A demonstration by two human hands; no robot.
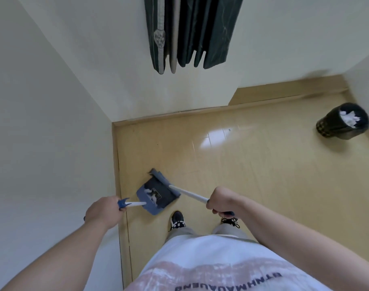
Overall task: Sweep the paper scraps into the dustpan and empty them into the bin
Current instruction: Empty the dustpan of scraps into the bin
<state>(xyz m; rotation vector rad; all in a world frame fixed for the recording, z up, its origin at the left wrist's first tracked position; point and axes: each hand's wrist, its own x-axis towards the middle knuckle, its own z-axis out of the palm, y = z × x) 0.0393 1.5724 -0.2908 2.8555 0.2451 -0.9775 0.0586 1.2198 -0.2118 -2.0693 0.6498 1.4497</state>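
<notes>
Left hand (104,212) grips the dustpan (166,199) handle, right hand (222,201) the broom (187,193). Paper scraps (149,191) lie inside (at left edge of floor (252,175)); bin (334,127) far right.

My one camera sat on my head, facing forward and steeply down (wide lens, so the walls (53,101) bent), close over my arms (294,234), floor (252,175) farther below.

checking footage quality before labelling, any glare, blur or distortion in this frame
Head view: a bright glare patch on the glossy floor beyond the dustpan; head view: the bin at the right edge is smeared by blur; head view: wide-angle distortion bends the walls; head view: the left hand on the dustpan and right hand on the broom look fairly sharp.
</notes>
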